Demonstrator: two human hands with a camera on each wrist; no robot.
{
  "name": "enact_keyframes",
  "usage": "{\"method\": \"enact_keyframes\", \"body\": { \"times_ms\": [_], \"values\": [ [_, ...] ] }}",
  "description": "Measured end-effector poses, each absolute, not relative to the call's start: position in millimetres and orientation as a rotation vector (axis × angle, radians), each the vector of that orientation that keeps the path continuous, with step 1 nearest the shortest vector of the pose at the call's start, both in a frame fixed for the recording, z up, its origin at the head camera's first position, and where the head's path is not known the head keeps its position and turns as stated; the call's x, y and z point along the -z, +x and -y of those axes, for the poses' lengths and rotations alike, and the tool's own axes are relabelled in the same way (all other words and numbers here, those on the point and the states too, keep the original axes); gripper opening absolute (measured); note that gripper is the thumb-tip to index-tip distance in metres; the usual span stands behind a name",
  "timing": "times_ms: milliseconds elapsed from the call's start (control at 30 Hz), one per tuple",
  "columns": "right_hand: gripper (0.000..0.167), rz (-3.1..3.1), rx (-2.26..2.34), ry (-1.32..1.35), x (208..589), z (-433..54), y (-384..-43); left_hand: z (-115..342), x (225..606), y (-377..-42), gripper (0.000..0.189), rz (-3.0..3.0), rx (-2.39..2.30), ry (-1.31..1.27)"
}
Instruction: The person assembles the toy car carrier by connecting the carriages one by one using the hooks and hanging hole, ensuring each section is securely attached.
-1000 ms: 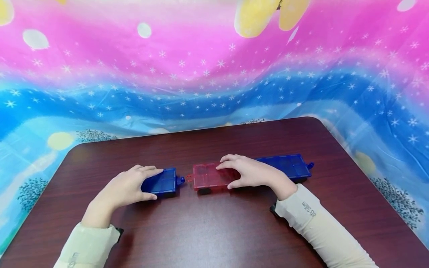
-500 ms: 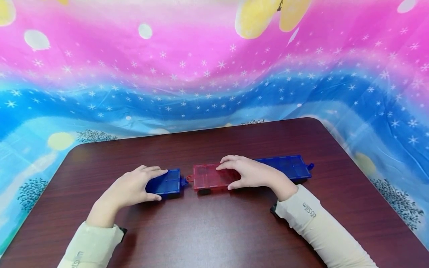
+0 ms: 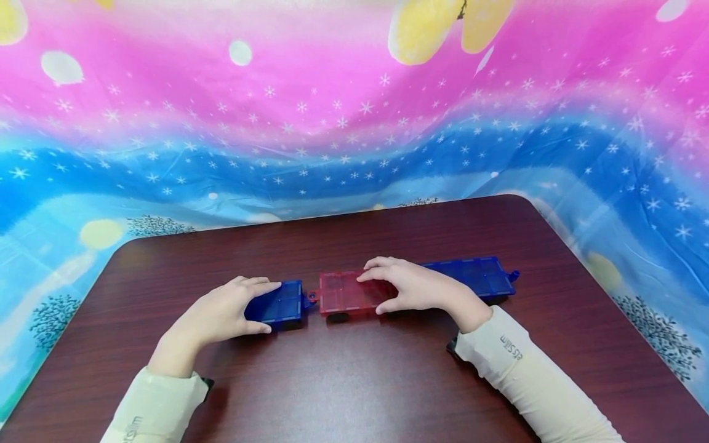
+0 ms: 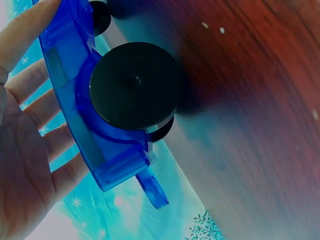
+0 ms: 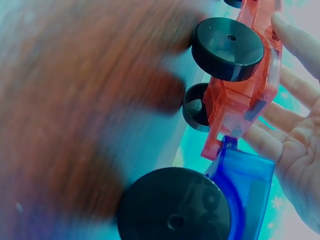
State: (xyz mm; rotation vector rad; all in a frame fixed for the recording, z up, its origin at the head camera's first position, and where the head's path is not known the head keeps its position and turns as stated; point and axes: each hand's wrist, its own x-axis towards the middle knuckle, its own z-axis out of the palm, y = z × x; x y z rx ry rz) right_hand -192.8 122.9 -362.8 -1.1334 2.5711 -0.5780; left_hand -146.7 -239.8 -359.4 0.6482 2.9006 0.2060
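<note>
My left hand (image 3: 221,311) holds a see-through blue toy car base (image 3: 290,298) across its width, thumb on the near side and fingers on the far side. A black wheel (image 4: 135,85) shows under it in the left wrist view. My right hand (image 3: 412,286) grips a red toy car base (image 3: 339,292) the same way. Between them the blue base's hitch meets the red ring (image 3: 312,296); whether they are hooked cannot be told. A second blue car base (image 3: 487,277) stands to the right, joined to the red one at a hitch (image 5: 229,144) in the right wrist view.
All the bases stand in a row on a dark wooden table (image 3: 343,387). A free hitch (image 3: 515,275) sticks out at the row's right end. Behind the table's far edge hangs a pink and blue printed cloth (image 3: 310,154).
My left hand has slid the left blue base rightward, so its hitch now overlaps the red base's ring. The right hand and the other bases have stayed in place.
</note>
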Motion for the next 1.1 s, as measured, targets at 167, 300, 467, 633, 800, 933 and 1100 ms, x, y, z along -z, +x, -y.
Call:
{"method": "enact_keyframes", "body": {
  "times_ms": [167, 300, 467, 633, 800, 933, 1100],
  "values": [
    [0.058, -2.574, 0.577, -1.125, 362.7, -122.2, -191.9, 238.9, 359.9, -146.5, 0.077, -2.904, -0.208, 0.659],
    [0.059, -2.581, 0.562, -1.119, 363.8, -121.7, -191.9, 239.3, 359.9, -145.2, 0.077, -2.901, -0.222, 0.647],
    [0.06, -2.586, 0.551, -1.118, 362.9, -121.9, -191.5, 239.6, 360.0, -144.2, 0.077, -2.904, -0.229, 0.641],
    [0.061, -2.58, 0.547, -1.112, 362.5, -121.7, -192.3, 241.0, 360.9, -143.5, 0.078, -2.908, -0.222, 0.636],
    [0.06, -2.571, 0.545, -1.123, 362.4, -121.4, -192.7, 243.4, 360.9, -142.8, 0.078, -2.913, -0.214, 0.645],
    [0.06, -2.569, 0.538, -1.135, 361.4, -121.2, -192.7, 245.3, 361.5, -141.8, 0.078, -2.918, -0.2, 0.646],
    [0.06, -2.574, 0.533, -1.129, 360.6, -123.7, -192.1, 246.6, 360.5, -139.7, 0.078, -2.931, -0.19, 0.665]
  ]
}}
